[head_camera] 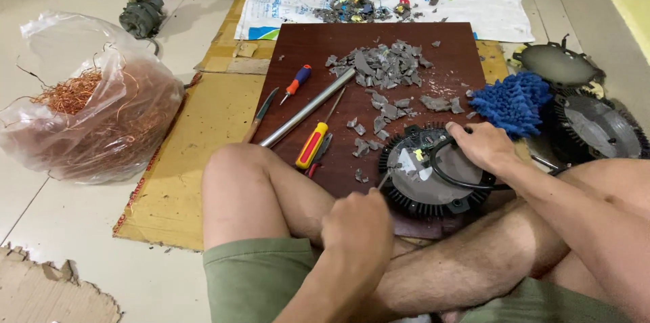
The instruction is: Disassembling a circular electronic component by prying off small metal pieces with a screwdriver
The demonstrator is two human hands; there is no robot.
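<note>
Where knees and forearms crowd the lower frame, half hidden: wooden board, dark, smooth, lower edge covered. Upper left, clear bag of tangled copper wire. Centre right on the board, round finned disc, black, ribbed rim, near edge cut off by a leg. Right hand gripping its top rim. Left hand clenched on a thin tool, tip hard to make out.

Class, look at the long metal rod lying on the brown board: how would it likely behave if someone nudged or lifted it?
The metal rod looks round and smooth, so a sideways nudge would probably roll it. Its straight, shiny body suggests it is stiff and probably slippery.
</note>
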